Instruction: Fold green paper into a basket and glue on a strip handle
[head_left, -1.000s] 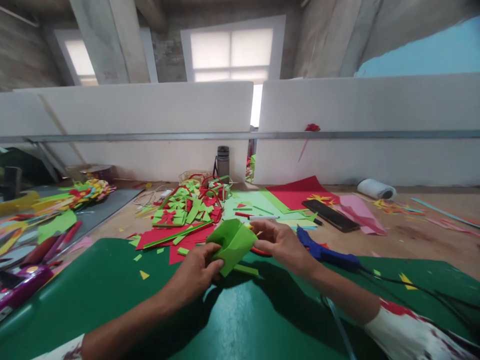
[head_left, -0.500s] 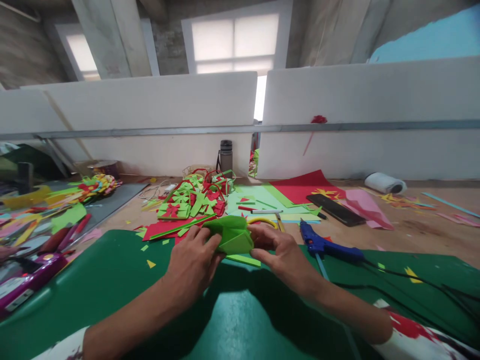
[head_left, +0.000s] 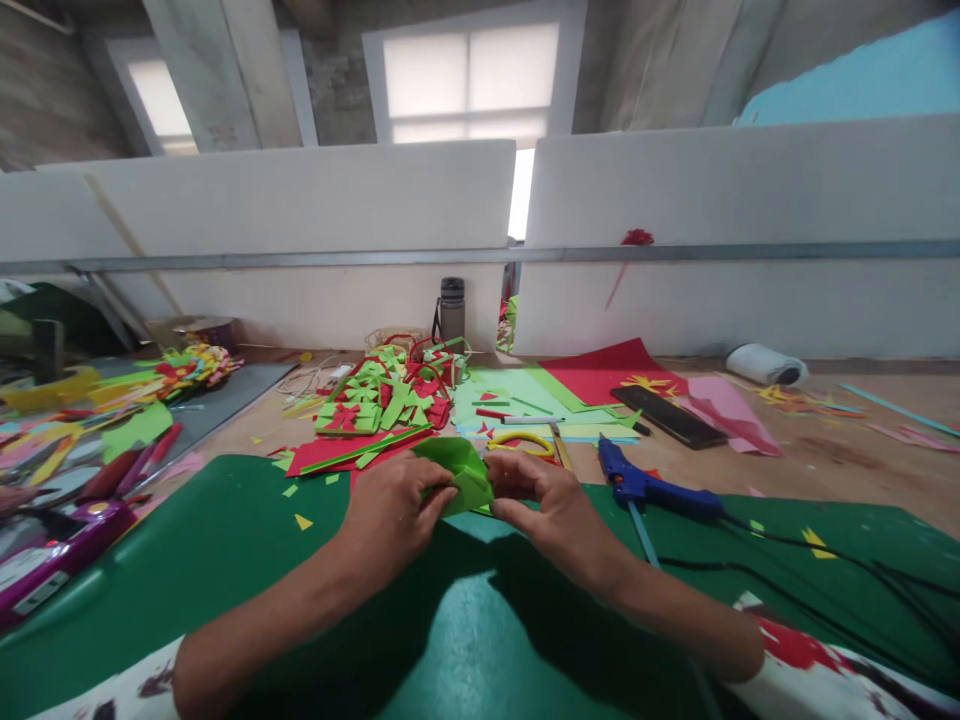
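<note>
Between my hands, just above the green mat (head_left: 247, 540), is a folded piece of bright green paper (head_left: 469, 478). My left hand (head_left: 394, 500) pinches its left side, thumb in front and fingers behind. At the right edge, the thumb and fingers of my right hand (head_left: 536, 495) close on the same paper. Part of the paper is hidden behind my left fingers. Beyond my hands lie yellow-handled scissors (head_left: 521, 440). A heap of green and red cut paper pieces (head_left: 386, 395) sits behind my left hand.
To the right rests a blue glue gun (head_left: 652, 490) with a black cable (head_left: 750, 570). Behind it are a phone (head_left: 669, 416), red paper (head_left: 600, 370) and a white roll (head_left: 766, 365). A dark bottle (head_left: 452, 310) stands at the wall. Purple tool (head_left: 67, 560) at left.
My left thumb has moved up onto the front of the green paper, which now looks more folded and narrower. My right hand has shifted slightly left along with its edge.
</note>
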